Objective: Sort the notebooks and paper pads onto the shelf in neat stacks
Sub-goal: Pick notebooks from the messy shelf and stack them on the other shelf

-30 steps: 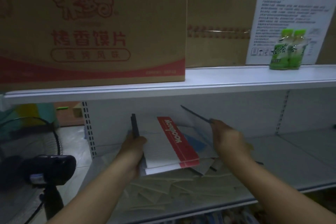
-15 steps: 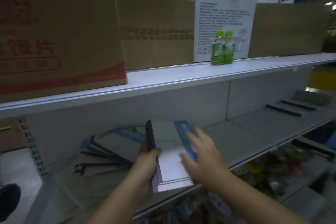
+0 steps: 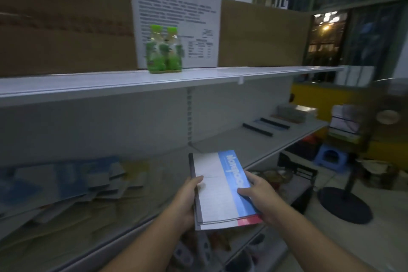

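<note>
Both hands hold a small stack of notebooks (image 3: pixel 217 192) in front of the middle shelf (image 3: pixel 231 143). The top one is white with a blue strip; a red-striped one shows beneath it. My left hand (image 3: pixel 187 199) grips the dark spine edge, thumb on the cover. My right hand (image 3: pixel 257 196) grips the right edge, fingers on the blue strip. A loose, messy pile of notebooks (image 3: pixel 72 181) lies on the shelf at the left. Farther right on the same shelf lie neat low stacks of notebooks (image 3: pixel 267 125) and pads (image 3: pixel 291 112).
The upper shelf (image 3: pixel 154 81) carries brown cardboard boxes (image 3: pixel 64 22), a white printed box (image 3: pixel 181 22) and two green bottles (image 3: pixel 164 49). A black fan stand (image 3: pixel 346 203), a blue stool (image 3: pixel 330 157) and a yellow cabinet (image 3: pixel 331 99) stand at the right.
The view has swung right along the shelf. The held stack has come away from the messy pile, and my right hand now grips its right edge instead of hovering over the cover.
</note>
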`<state>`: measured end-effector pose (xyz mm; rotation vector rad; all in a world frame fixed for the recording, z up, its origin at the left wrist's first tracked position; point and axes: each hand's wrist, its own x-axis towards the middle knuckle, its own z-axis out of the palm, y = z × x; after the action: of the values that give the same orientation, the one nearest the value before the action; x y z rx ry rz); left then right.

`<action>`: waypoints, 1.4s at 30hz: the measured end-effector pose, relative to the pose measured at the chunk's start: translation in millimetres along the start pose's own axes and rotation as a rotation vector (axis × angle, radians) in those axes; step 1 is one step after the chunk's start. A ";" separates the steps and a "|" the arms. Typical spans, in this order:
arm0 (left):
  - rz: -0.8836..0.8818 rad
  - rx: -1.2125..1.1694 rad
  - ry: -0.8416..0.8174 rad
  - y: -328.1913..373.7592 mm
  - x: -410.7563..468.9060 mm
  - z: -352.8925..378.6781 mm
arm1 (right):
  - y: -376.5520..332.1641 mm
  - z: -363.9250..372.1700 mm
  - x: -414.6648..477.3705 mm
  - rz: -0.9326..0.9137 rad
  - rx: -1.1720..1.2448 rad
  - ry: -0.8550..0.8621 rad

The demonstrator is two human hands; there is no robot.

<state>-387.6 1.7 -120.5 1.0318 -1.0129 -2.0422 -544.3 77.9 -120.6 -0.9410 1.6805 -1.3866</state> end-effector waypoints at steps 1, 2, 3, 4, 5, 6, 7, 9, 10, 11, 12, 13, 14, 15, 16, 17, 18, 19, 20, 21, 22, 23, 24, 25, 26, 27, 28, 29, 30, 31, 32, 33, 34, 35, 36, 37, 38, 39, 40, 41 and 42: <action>-0.024 -0.015 -0.006 -5.3 8.0 16.3 | 2.6 -14.8 6.1 0.005 -0.010 0.019; -0.013 -0.024 -0.006 -10.7 17.4 31.6 | 5.2 -29.2 13.2 0.015 -0.011 0.034; 0.019 -0.020 0.000 -15.7 27.5 45.7 | 8.1 -42.7 21.9 0.027 -0.007 0.052; 0.054 -0.009 0.003 -20.2 37.7 58.8 | 10.2 -55.2 29.9 0.038 -0.007 0.068; 0.076 0.008 0.004 -23.3 47.4 71.0 | 12.8 -67.0 37.7 0.050 -0.008 0.079; 0.080 0.019 -0.005 -25.5 57.8 82.4 | 15.3 -79.5 45.9 0.060 -0.013 0.085; 0.076 0.029 -0.012 -26.9 70.4 92.6 | 18.2 -92.0 55.2 0.068 -0.018 0.083; 0.073 0.043 -0.018 -27.7 100.6 111.7 | 23.5 -115.1 76.1 0.078 -0.016 0.076; 0.085 0.048 -0.017 -27.8 117.8 121.8 | 25.5 -125.6 88.5 0.083 -0.004 0.079; 0.102 0.049 -0.015 -28.0 135.0 132.6 | 27.1 -135.0 103.0 0.091 0.008 0.092; 0.135 0.049 -0.011 -29.4 152.9 143.5 | 28.1 -143.7 117.4 0.098 0.010 0.110; 0.166 0.056 0.002 -31.4 170.0 154.3 | 28.6 -152.4 132.2 0.106 0.006 0.129; 0.191 0.066 0.012 -33.1 185.2 165.3 | 29.2 -161.9 147.1 0.112 0.001 0.151; 0.197 0.063 0.023 -35.8 201.0 175.2 | 28.5 -172.3 161.6 0.121 -0.008 0.167; 0.190 0.051 0.025 -37.9 214.7 185.6 | 27.3 -184.1 175.3 0.131 -0.033 0.169; 0.179 0.059 0.031 -41.9 231.1 195.4 | 26.6 -196.9 188.7 0.147 -0.065 0.161; 0.179 0.080 0.027 -43.0 245.4 206.6 | 25.5 -210.4 202.0 0.162 -0.086 0.156; 0.187 0.099 0.019 -43.0 260.9 218.6 | 23.7 -223.9 215.3 0.169 -0.097 0.161; 0.206 0.112 0.009 -42.0 277.1 230.5 | 22.6 -237.2 229.4 0.169 -0.103 0.180; 0.219 0.109 -0.001 -40.1 291.9 242.8 | 22.3 -249.6 243.5 0.162 -0.106 0.211; 0.227 0.101 -0.014 -38.4 305.2 254.7 | 22.7 -261.2 256.9 0.155 -0.105 0.244; 0.215 0.096 -0.014 -37.6 317.1 265.3 | 24.1 -270.9 269.1 0.155 -0.098 0.266; 0.205 0.104 -0.005 -37.2 328.5 274.7 | 25.5 -278.8 280.1 0.163 -0.090 0.271; 0.195 0.125 0.011 -36.7 338.7 282.1 | 26.4 -285.6 290.2 0.171 -0.084 0.264; 0.196 0.140 0.026 -37.3 350.9 288.3 | 28.9 -292.6 300.8 0.180 -0.079 0.250; 0.191 0.162 0.050 -38.1 363.0 293.5 | 30.7 -299.1 311.9 0.189 -0.081 0.237; 0.190 0.177 0.073 -38.1 375.9 299.6 | 31.4 -306.7 324.3 0.192 -0.096 0.220; 0.182 0.200 0.080 -37.4 384.8 303.6 | 30.8 -311.6 334.1 0.177 -0.121 0.210; 0.184 0.216 0.093 -39.2 401.8 310.2 | 32.6 -321.5 350.2 0.156 -0.147 0.190; 0.170 0.216 0.102 -38.4 414.7 320.6 | 33.7 -332.6 368.1 0.133 -0.162 0.175; 0.153 0.212 0.099 -37.9 428.2 327.8 | 33.7 -342.7 384.4 0.114 -0.163 0.169; 0.127 0.206 0.101 -35.2 442.5 336.5 | 33.3 -353.1 402.2 0.102 -0.160 0.163; 0.108 0.202 0.114 -31.4 455.2 345.3 | 31.5 -363.8 419.0 0.103 -0.160 0.155; 0.084 0.205 0.138 -25.9 464.5 354.9 | 30.9 -374.9 435.7 0.103 -0.155 0.145; 0.074 0.208 0.159 -20.7 475.9 365.7 | 31.7 -388.9 454.7 0.099 -0.147 0.133; 0.081 0.217 0.184 -16.6 488.3 377.8 | 31.2 -403.6 472.8 0.087 -0.159 0.126; 0.087 0.232 0.201 -12.9 500.9 391.4 | 28.6 -418.0 488.8 0.072 -0.198 0.122; 0.086 0.249 0.210 -8.8 511.3 405.4 | 24.1 -431.2 504.3 0.050 -0.259 0.118; 0.091 0.257 0.218 -5.8 522.2 418.9 | 18.5 -444.4 518.5 0.030 -0.329 0.106; 0.094 0.259 0.219 -4.1 534.7 432.1 | 13.9 -456.3 533.5 0.015 -0.404 0.091; 0.093 0.263 0.217 -5.1 550.6 441.7 | 9.8 -466.7 548.0 0.009 -0.476 0.083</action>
<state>-1036.3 -275.1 -150.0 1.2844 -1.2101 -1.7107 -1206.5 -204.4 -120.0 -1.1421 2.1264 -1.0464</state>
